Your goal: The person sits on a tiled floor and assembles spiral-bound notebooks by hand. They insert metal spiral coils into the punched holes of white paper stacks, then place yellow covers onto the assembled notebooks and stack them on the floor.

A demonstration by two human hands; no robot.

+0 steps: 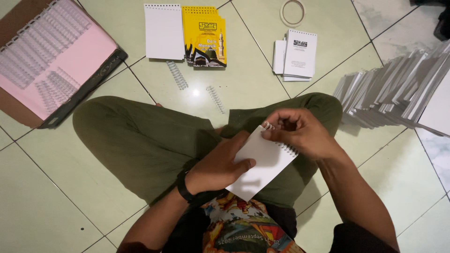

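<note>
I sit cross-legged on a tiled floor in olive trousers. My left hand (220, 165) grips a small white booklet (264, 161) over my lap, thumb on its blank face. My right hand (300, 131) pinches the wire spiral (281, 140) along the booklet's top edge, fingers closed on the coil near its left end. A black band sits on my left wrist.
Two loose wire spirals (177, 75) (215, 98) lie on the floor ahead. Beyond are a white pad (163, 32), yellow-covered booklets (204, 36), a small stack of white booklets (296, 54) and a tape roll (292, 12). A box of spirals (44, 56) lies left; fanned paper stacks (398, 89) right.
</note>
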